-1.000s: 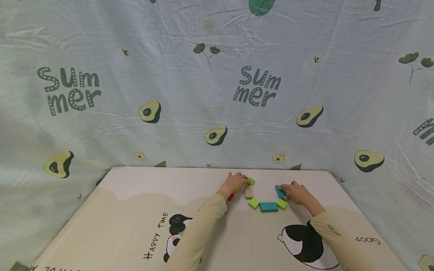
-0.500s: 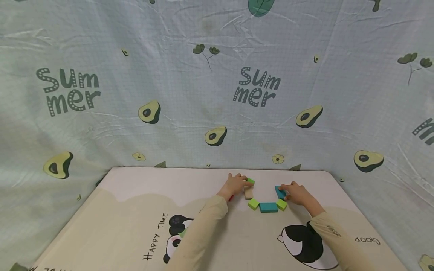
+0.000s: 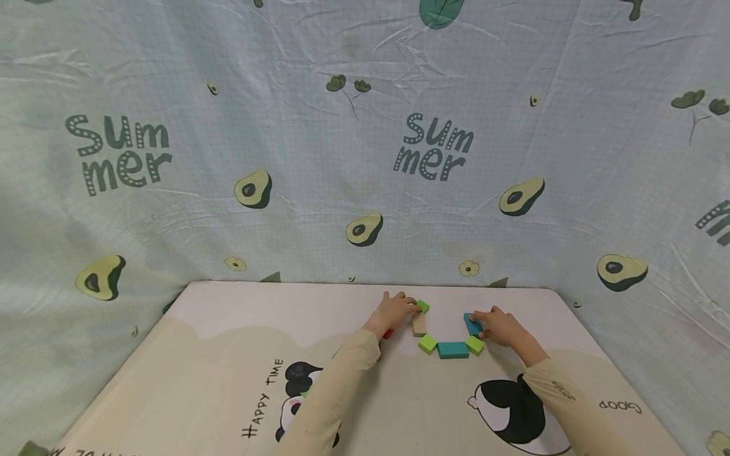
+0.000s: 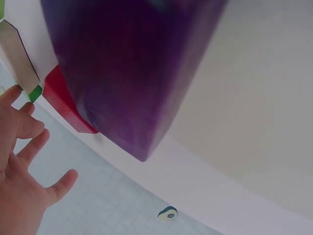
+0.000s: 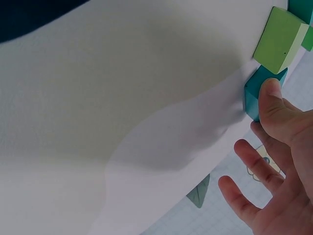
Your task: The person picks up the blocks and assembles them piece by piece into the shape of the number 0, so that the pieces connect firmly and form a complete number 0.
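Observation:
Colored toy blocks lie in a partial ring on the table. My left hand pinches a small green block at the far end of a plain wooden block. Across from it, my right hand grips a teal block, its thumb on the block's side. Between them at the near side are a lime block, another teal block and a second lime block. Beside my left wrist is a red block, partly hidden by a blurred purple shape close to the lens.
The table has a printed cover with panda drawings and lettering. Its far edge meets a hanging sheet printed with avocados and the word summer. Both sleeved forearms reach across the near part of the table.
Both hands stay at their blocks with almost no movement. The left wrist shifts slightly, so a little more of the red block shows than half a second ago.

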Demonstrator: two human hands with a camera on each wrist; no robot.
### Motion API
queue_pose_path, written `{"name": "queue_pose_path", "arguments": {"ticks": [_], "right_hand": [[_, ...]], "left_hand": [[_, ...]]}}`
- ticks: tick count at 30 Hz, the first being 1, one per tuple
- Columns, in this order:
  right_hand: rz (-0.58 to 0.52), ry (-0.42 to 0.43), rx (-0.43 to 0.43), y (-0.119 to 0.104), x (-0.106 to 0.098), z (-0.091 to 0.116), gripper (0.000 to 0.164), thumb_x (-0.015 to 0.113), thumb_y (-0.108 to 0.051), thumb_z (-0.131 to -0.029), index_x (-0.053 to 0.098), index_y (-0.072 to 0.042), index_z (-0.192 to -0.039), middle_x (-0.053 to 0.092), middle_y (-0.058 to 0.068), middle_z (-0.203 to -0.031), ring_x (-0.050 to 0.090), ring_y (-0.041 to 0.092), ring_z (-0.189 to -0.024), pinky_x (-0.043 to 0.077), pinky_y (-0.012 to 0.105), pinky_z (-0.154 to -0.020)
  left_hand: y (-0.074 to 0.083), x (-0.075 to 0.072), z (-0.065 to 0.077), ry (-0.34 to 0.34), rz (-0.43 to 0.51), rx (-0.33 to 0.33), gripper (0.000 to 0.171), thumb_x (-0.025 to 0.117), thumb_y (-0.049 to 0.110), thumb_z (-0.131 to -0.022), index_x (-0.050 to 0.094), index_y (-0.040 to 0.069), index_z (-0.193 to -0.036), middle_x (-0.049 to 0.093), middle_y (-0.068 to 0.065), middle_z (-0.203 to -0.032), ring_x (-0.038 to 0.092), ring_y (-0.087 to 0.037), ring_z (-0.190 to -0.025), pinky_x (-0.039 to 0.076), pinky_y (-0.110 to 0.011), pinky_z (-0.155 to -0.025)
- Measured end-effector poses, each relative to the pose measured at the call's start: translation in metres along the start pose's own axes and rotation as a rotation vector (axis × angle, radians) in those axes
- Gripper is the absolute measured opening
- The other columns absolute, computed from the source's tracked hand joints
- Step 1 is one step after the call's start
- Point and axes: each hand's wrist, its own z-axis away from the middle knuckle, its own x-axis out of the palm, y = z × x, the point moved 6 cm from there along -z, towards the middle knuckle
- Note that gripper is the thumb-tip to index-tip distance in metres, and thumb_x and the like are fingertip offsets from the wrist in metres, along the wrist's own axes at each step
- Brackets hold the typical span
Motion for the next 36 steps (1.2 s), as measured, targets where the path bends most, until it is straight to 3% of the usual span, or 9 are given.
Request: {"name": "queue_pose_path", "arguments": {"ticks": [11, 15, 18, 23, 25, 28, 31, 33, 36], "right_hand": [[0.048, 0.005, 0.02, -0.011, -0.001, 0.003, 0.039, 0.065, -0.014, -0.078, 0.059, -0.007, -0.115, 0.059, 0.017, -0.113, 0.049, 0.035, -0.098, 0.041, 0.055, -0.076], [0.036, 0.004, 0.037, -0.01, -0.001, 0.004, 0.039, 0.065, -0.012, -0.078, 0.059, -0.007, -0.116, 0.057, 0.017, -0.117, 0.048, 0.034, -0.098, 0.04, 0.057, -0.078], [0.047, 0.008, 0.035, -0.01, -0.003, 0.005, 0.039, 0.065, -0.011, -0.078, 0.059, -0.007, -0.116, 0.054, 0.018, -0.121, 0.048, 0.034, -0.098, 0.039, 0.059, -0.078], [0.106, 0.034, 0.011, -0.015, -0.007, 0.009, 0.042, 0.066, -0.013, -0.077, 0.059, -0.007, -0.117, 0.054, 0.018, -0.123, 0.049, 0.031, -0.096, 0.042, 0.053, -0.073], [0.12, 0.04, 0.006, -0.016, -0.008, 0.009, 0.043, 0.067, -0.014, -0.077, 0.058, -0.007, -0.118, 0.054, 0.017, -0.123, 0.049, 0.03, -0.095, 0.042, 0.05, -0.072], [0.133, 0.044, -0.002, -0.016, -0.007, 0.008, 0.044, 0.067, -0.015, -0.076, 0.058, -0.007, -0.119, 0.054, 0.016, -0.124, 0.049, 0.029, -0.092, 0.043, 0.048, -0.069], [0.128, 0.041, -0.004, -0.016, -0.007, 0.007, 0.044, 0.067, -0.015, -0.076, 0.058, -0.007, -0.118, 0.055, 0.016, -0.124, 0.048, 0.027, -0.09, 0.043, 0.05, -0.07], [0.125, 0.039, -0.007, -0.016, -0.007, 0.006, 0.044, 0.067, -0.015, -0.076, 0.059, -0.007, -0.118, 0.055, 0.016, -0.123, 0.048, 0.027, -0.09, 0.043, 0.05, -0.07], [0.125, 0.04, -0.011, -0.016, -0.007, 0.005, 0.043, 0.068, -0.015, -0.075, 0.06, -0.007, -0.116, 0.056, 0.016, -0.121, 0.049, 0.028, -0.09, 0.043, 0.049, -0.069]], "left_hand": [[0.015, -0.069, 0.035, -0.131, 0.048, -0.002, 0.041, 0.041, 0.011, -0.093, 0.052, 0.038, -0.122, 0.049, 0.019, -0.128, 0.043, -0.01, -0.117, 0.037, -0.053, -0.094], [0.019, -0.08, 0.042, -0.173, 0.053, -0.012, 0.043, 0.041, 0.007, -0.092, 0.051, 0.033, -0.125, 0.049, 0.016, -0.13, 0.043, -0.011, -0.118, 0.036, -0.048, -0.097], [0.016, -0.067, 0.033, -0.206, 0.069, -0.018, 0.046, 0.041, 0.005, -0.092, 0.048, 0.034, -0.127, 0.046, 0.017, -0.132, 0.04, -0.011, -0.12, 0.034, -0.047, -0.099], [-0.004, 0.002, -0.008, -0.156, 0.048, 0.03, 0.05, 0.036, 0.008, -0.095, 0.042, 0.048, -0.125, 0.039, 0.027, -0.132, 0.032, -0.007, -0.126, 0.03, -0.053, -0.1], [-0.008, 0.016, -0.016, -0.111, 0.003, 0.062, 0.051, 0.035, 0.009, -0.095, 0.043, 0.05, -0.123, 0.039, 0.027, -0.131, 0.03, -0.007, -0.125, 0.031, -0.053, -0.098], [0.001, -0.017, 0.003, -0.136, -0.021, 0.059, 0.049, 0.038, 0.006, -0.094, 0.047, 0.045, -0.122, 0.043, 0.022, -0.13, 0.033, -0.009, -0.124, 0.035, -0.05, -0.097], [0.016, -0.074, 0.036, -0.212, 0.019, 0.019, 0.05, 0.04, 0.0, -0.092, 0.05, 0.035, -0.125, 0.044, 0.016, -0.132, 0.036, -0.01, -0.125, 0.034, -0.047, -0.1], [0.019, -0.088, 0.046, -0.213, 0.042, 0.01, 0.049, 0.039, -0.002, -0.091, 0.049, 0.03, -0.127, 0.046, 0.012, -0.133, 0.038, -0.011, -0.125, 0.033, -0.046, -0.101], [0.014, -0.085, 0.047, -0.208, 0.074, 0.0, 0.053, 0.041, -0.004, -0.09, 0.046, 0.031, -0.13, 0.042, 0.013, -0.136, 0.035, -0.012, -0.127, 0.031, -0.049, -0.102]]}}
